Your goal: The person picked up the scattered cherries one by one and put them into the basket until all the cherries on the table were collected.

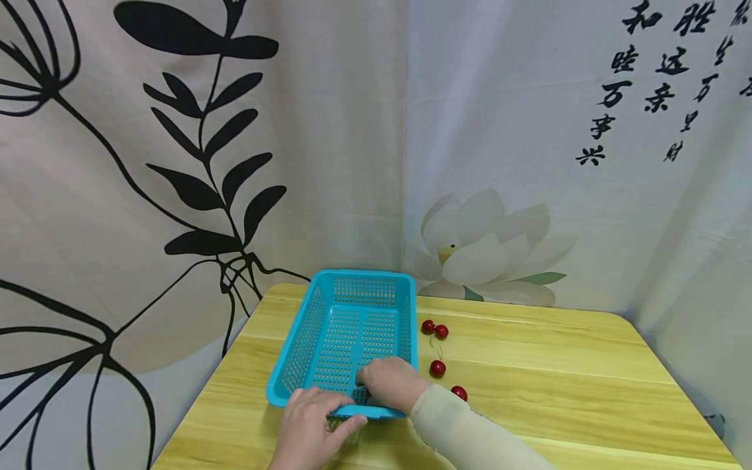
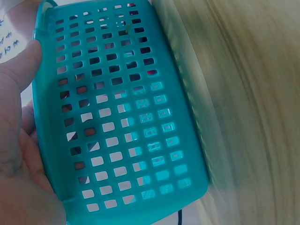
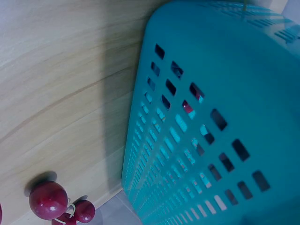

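Note:
A blue perforated plastic basket [image 1: 343, 336] stands on the wooden table. My left hand [image 1: 317, 424] grips its near rim, the thumb on the outside and the fingers over the top. Reaching over the right side, my right hand [image 1: 390, 382] is bent down inside the near right corner. Its fingertips are mostly hidden, and I cannot tell whether they hold anything. Bits of a red cherry [image 3: 188, 108] show through the side holes in the right wrist view. In the left wrist view, a red spot [image 2: 151, 72] shows through the near wall's lower holes.
Right of the basket lie two cherries [image 1: 435, 329] close together, with thin stems. Another cherry [image 1: 437, 369] sits nearer, and one more cherry [image 1: 459, 393] is beside the right sleeve [image 1: 470, 431]. Printed curtains [image 1: 346, 163] hang behind the table [image 1: 558, 365].

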Demonstrator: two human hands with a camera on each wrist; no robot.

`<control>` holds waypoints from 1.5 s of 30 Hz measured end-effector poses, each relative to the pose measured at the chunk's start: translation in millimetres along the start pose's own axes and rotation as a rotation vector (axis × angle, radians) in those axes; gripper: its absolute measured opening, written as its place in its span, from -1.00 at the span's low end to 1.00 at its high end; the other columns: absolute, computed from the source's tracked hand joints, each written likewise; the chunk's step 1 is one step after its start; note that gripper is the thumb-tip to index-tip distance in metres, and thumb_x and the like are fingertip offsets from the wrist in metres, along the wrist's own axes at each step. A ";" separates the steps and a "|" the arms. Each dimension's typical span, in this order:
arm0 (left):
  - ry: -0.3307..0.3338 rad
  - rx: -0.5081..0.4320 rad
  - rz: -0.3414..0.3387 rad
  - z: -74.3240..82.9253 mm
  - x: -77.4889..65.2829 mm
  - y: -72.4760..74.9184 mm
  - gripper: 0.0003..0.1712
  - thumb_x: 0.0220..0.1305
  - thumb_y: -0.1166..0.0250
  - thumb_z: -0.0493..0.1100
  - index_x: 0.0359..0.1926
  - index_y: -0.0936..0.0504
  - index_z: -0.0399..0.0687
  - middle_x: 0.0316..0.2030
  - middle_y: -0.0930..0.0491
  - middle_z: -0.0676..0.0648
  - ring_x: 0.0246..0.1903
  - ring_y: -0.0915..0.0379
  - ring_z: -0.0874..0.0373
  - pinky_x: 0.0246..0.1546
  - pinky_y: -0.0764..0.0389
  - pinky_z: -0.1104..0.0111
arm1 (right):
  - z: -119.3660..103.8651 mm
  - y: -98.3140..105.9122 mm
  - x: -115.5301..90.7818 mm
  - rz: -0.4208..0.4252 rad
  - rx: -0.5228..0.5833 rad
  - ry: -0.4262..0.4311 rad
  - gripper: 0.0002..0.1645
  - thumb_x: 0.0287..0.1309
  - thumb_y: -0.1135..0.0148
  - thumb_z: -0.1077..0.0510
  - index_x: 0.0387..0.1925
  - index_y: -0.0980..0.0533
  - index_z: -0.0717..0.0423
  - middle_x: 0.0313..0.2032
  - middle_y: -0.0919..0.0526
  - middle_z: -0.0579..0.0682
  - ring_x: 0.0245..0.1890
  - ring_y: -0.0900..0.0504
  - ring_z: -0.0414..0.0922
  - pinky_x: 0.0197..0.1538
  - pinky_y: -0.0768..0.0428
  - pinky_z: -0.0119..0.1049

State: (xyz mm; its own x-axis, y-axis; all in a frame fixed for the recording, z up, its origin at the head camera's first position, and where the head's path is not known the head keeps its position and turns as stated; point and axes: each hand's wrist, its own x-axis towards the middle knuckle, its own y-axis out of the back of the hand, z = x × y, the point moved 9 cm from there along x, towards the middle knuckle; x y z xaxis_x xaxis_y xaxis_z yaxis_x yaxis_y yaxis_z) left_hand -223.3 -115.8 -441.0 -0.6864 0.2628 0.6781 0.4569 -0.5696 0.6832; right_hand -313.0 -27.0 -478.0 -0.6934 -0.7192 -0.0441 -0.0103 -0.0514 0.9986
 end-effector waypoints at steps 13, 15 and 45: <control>0.021 0.002 -0.012 0.8 1.8 1.5 -0.66 -0.02 -0.47 0.30 -0.38 -0.75 0.23 -0.37 -0.69 0.28 -0.45 -0.37 0.40 -0.39 -0.31 0.36 | 3.4 28.6 -6.2 0.100 0.175 0.014 -0.69 0.11 -0.44 0.04 -0.07 -0.69 -0.15 -0.19 -0.71 -0.27 -0.22 -0.60 -0.32 -0.23 -0.65 -0.31; 0.014 0.000 -0.010 1.4 2.0 1.3 -0.64 0.00 -0.45 0.32 -0.37 -0.75 0.21 -0.37 -0.69 0.28 -0.43 -0.39 0.39 -0.38 -0.31 0.35 | 8.0 46.6 -14.0 0.166 0.251 0.041 -0.70 0.15 -0.43 0.06 -0.05 -0.68 -0.12 -0.17 -0.70 -0.27 -0.21 -0.59 -0.33 -0.18 -0.64 -0.33; 0.068 -0.018 -0.038 -2.4 -0.4 -4.6 -0.67 -0.08 -0.54 0.23 -0.33 -0.75 0.23 -0.33 -0.69 0.30 -0.34 -0.40 0.43 -0.30 -0.30 0.32 | 127.4 24.9 -154.2 0.332 0.351 -0.195 -0.73 0.07 -0.46 0.23 -0.17 -0.67 -0.07 -0.19 -0.69 -0.16 -0.29 -0.59 -0.26 -0.25 -0.65 -0.23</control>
State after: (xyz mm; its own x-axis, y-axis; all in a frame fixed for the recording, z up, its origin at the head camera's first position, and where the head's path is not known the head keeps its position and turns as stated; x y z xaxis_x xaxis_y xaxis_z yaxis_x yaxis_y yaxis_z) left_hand -226.5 -115.2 -445.1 -0.7398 0.2314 0.6318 0.4203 -0.5744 0.7025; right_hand -298.1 170.8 -442.7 -0.8212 -0.5135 0.2489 0.0149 0.4167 0.9089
